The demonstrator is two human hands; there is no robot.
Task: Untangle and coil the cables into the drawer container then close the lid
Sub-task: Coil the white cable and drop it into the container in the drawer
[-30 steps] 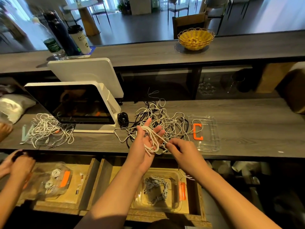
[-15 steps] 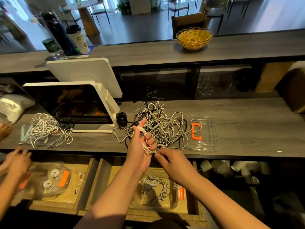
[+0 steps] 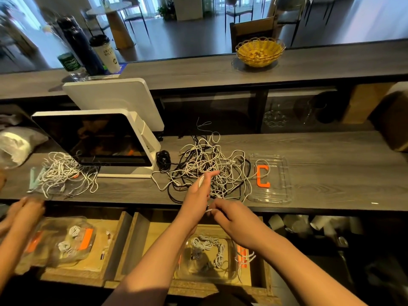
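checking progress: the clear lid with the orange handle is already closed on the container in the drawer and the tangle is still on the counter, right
Not quite. The head view shows the clear lid lying on the counter, right of the tangle. The container in the drawer is open.

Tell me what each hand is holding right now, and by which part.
The left hand holds a white cable coiled around its fingers. The right hand pinches that cable's loose end just below the coil.

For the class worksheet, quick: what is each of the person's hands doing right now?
Left hand: holds a white cable wound around its fingers.
Right hand: pinches the end of that white cable.
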